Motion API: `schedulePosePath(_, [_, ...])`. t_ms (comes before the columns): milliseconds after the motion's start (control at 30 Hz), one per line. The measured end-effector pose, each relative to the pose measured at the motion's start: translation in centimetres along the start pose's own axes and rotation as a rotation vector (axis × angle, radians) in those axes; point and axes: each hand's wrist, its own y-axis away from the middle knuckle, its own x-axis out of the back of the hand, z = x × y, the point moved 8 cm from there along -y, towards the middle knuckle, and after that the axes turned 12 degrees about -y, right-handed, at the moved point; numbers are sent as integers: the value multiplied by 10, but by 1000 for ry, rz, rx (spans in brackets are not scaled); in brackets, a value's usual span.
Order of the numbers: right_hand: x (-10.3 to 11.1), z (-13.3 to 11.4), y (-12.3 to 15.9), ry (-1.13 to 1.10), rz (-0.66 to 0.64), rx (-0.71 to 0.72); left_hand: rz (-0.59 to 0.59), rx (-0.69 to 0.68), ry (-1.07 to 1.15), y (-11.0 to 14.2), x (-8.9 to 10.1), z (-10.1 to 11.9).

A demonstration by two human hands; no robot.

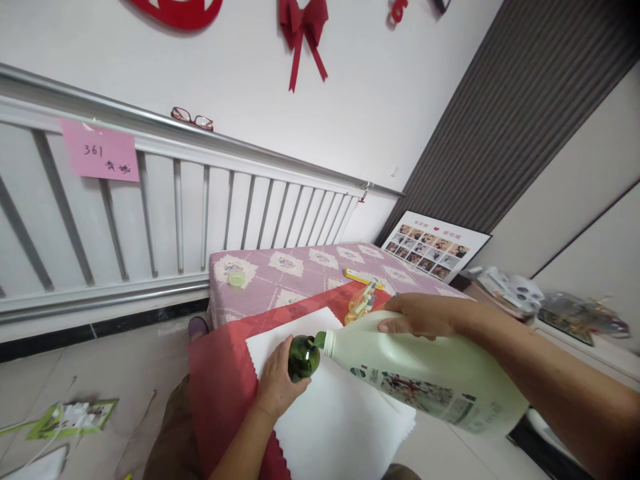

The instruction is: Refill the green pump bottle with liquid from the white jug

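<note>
My left hand [278, 381] is wrapped round a small dark green bottle [303, 359] above a white cloth [340, 427]. By its handle, my right hand [417, 316] grips a large pale green detergent jug [415, 380], tilted with its mouth toward the left. The jug's green spout [321, 339] meets the top of the small bottle; whether liquid is flowing I cannot make out. Behind the jug, partly hidden, lies a clear amber pump bottle or dispenser [361, 303]. A pale green cap [237, 279] rests on the purple patterned tablecloth at the far left.
A red cloth [220, 373] lies under the white one. Farther back on the purple patterned tablecloth [255, 287] is a yellow strip-shaped packet [364, 277]. A white radiator [240, 207] runs along the wall. Cables and a power strip [80, 417] lie on the floor at left.
</note>
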Motion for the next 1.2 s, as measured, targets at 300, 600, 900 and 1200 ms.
schedulePosePath(300, [-3, -2, 3, -61, -61, -18, 6, -3, 3, 0, 1, 1])
schedulePosePath(600, [-3, -1, 2, -47, -64, -24, 18, -6, 17, -1, 2, 1])
schedulePosePath(900, [-3, -5, 4, -34, -64, -31, 5, -3, 18, 1, 2, 2])
schedulePosePath(1200, [-2, -5, 2, -18, -67, -26, 5, -11, 6, 0, 2, 2])
